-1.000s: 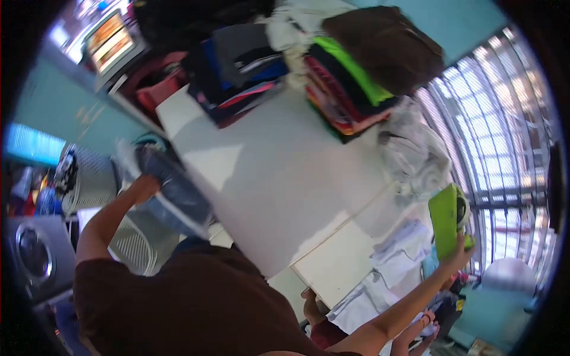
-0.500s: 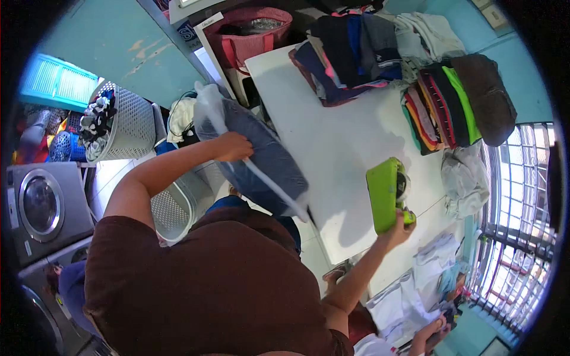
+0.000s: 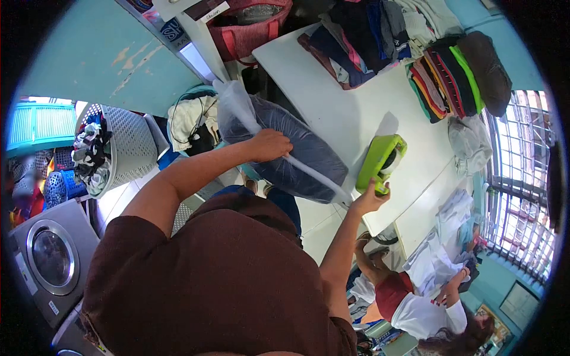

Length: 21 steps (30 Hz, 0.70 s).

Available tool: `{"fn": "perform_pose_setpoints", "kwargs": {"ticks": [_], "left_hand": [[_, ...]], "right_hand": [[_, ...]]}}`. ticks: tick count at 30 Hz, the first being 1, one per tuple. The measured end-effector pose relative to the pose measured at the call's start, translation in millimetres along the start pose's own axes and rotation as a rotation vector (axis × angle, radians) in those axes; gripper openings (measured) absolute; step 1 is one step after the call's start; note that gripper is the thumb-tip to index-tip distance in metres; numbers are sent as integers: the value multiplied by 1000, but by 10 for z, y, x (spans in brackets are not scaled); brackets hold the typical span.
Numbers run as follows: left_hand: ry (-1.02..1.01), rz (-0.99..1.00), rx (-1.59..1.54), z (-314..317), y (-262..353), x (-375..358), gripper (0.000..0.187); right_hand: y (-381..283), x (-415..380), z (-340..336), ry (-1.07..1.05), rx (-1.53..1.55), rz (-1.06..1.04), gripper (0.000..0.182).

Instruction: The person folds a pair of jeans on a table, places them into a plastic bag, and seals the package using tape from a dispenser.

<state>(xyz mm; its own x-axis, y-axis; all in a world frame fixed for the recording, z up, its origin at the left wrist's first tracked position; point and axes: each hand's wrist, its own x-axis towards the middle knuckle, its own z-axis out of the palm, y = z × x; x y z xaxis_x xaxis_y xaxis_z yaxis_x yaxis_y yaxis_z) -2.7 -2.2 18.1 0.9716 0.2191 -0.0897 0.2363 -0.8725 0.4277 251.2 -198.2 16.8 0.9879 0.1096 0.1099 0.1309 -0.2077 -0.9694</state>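
Observation:
My left hand is closed on a clear plastic bag packed with dark folded cloth, held at the left edge of the white table. The bag's whitish gathered end points up and left. In my right hand is a lime-green tape dispenser, gripped at its lower end. The dispenser is just above the table, close to the bag's lower right end.
Folded clothes and a colourful stack lie at the table's far side. A co-worker handles white cloth at lower right. Laundry baskets and a washing machine are on the left.
The bag has moved right with my left hand. My right hand has brought the green dispenser left and up, nearer the bag. The camera view has shifted, and more of the co-worker shows.

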Motion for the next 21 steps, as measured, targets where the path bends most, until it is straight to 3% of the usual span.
{"fn": "perform_pose_setpoints", "kwargs": {"ticks": [2, 3, 6, 9, 10, 12, 14, 16, 21], "left_hand": [[5, -1, -3, 10, -3, -6, 15], [-6, -7, -5, 6, 1, -6, 15], [-58, -25, 3, -22, 4, 9, 15], [-90, -42, 2, -7, -8, 33, 16], [-87, -47, -8, -24, -5, 28, 17], [-86, -63, -24, -24, 27, 14, 17], [-84, -75, -29, -46, 41, 12, 18], [-111, -97, 8, -88, 79, 17, 18], [-71, -97, 7, -87, 90, 2, 16]], "right_hand": [[151, -116, -72, -46, -127, -8, 49], [138, -148, -69, -78, 18, 54, 51], [-21, -89, -222, -263, -93, 77, 50], [-183, -54, -386, -137, -220, -128, 48], [-348, -86, -392, -135, -108, -245, 45], [-751, -311, -311, -272, -203, -285, 37], [-576, -516, -99, -662, -186, -388, 30], [-682, -780, 199, -925, -290, -655, 26], [-705, -1140, 553, -964, -637, -814, 29]]}}
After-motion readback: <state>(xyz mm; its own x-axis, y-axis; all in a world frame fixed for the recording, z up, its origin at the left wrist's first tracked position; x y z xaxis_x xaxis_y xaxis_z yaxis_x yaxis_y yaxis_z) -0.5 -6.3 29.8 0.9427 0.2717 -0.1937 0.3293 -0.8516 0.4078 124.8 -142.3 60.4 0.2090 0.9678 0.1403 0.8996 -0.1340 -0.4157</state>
